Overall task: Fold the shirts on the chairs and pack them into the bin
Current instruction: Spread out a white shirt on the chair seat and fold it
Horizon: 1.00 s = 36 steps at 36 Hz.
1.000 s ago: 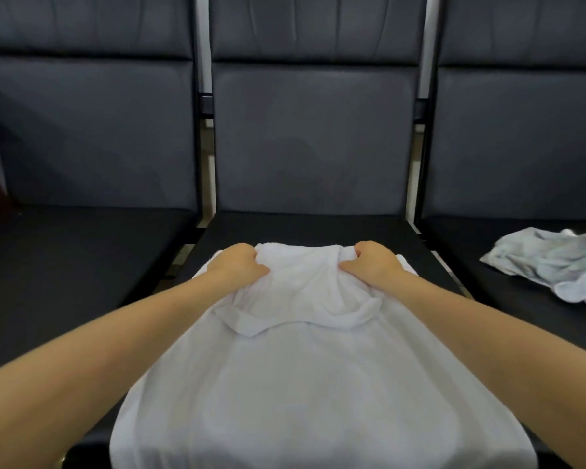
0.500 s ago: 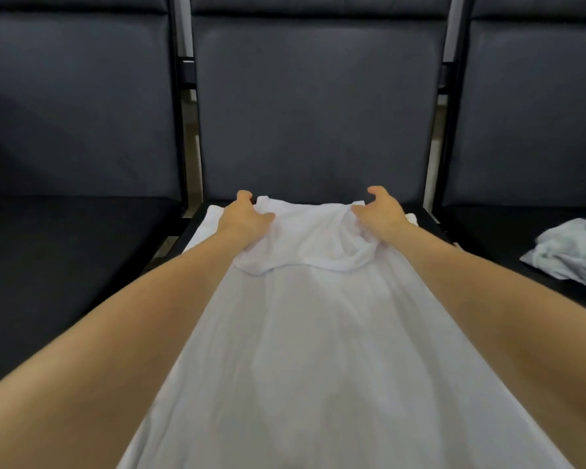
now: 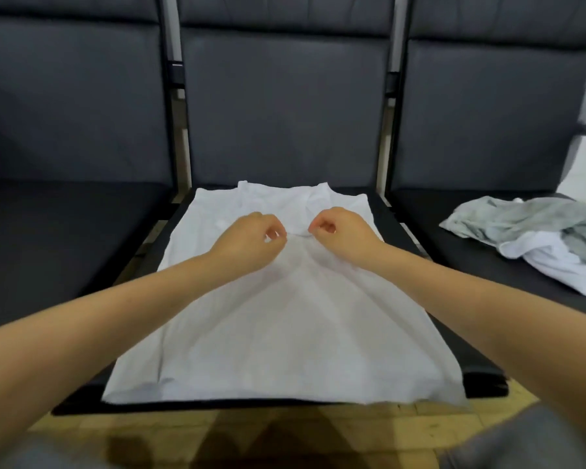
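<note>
Half a second ago both hands gripped the top corners of the white shirt (image 3: 278,319) up near the chair back; now they have drawn in to its middle, side by side and nearly touching, and the shirt lies flat with its whole length in view. The left hand (image 3: 251,236) has its fingers curled, tips pinched together on the fabric at the neckline. The right hand (image 3: 339,231) is curled the same way, thumb and fingertips pinching the neckline edge just beside the left. Under both hands the shirt is spread over the middle chair (image 3: 285,106), collar end beyond the hands toward the backrest, hem hanging at the seat's front edge nearest the person. Well off to the right of the right hand, a crumpled pile (image 3: 535,238) of grey and white cloth sits on the next seat. To the left of the left hand is another dark seat (image 3: 65,231). Below the forearms, wooden floor (image 3: 285,431) shows
</note>
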Each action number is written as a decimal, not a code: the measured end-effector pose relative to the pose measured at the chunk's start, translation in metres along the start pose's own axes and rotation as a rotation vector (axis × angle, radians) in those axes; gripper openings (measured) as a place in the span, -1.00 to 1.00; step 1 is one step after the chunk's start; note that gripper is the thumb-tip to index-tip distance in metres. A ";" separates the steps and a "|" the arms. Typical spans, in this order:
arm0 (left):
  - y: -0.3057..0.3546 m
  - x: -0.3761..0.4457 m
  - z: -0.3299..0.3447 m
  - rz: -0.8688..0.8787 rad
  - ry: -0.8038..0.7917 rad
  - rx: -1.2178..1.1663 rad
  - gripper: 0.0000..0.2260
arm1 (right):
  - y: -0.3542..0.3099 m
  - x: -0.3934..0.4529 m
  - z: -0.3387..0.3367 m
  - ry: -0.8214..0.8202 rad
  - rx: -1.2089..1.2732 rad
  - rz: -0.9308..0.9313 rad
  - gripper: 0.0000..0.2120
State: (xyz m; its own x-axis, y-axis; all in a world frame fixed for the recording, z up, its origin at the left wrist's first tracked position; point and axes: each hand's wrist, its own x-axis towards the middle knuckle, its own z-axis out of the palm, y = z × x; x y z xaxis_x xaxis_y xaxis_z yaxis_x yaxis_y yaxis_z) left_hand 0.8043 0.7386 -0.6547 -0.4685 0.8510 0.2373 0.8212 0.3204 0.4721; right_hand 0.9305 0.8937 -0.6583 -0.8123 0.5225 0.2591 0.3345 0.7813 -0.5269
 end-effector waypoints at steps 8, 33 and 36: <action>0.029 -0.100 -0.006 0.237 -0.228 0.195 -0.83 | -0.029 -0.091 -0.032 -0.249 0.057 -0.061 -0.91; 0.007 -0.155 0.006 0.495 -0.093 0.332 -0.55 | -0.026 -0.157 -0.005 -0.215 0.037 -0.263 -0.93; 0.014 -0.149 0.008 0.303 -0.046 0.178 -0.70 | -0.028 -0.146 -0.007 -0.224 0.093 -0.147 -0.92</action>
State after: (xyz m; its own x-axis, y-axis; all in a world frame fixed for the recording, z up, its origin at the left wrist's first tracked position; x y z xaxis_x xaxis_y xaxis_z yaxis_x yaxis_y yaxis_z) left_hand 0.8880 0.6197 -0.6901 -0.1832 0.9351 0.3035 0.9664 0.1146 0.2302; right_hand 1.0429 0.7978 -0.6756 -0.9377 0.3093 0.1582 0.1683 0.8029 -0.5719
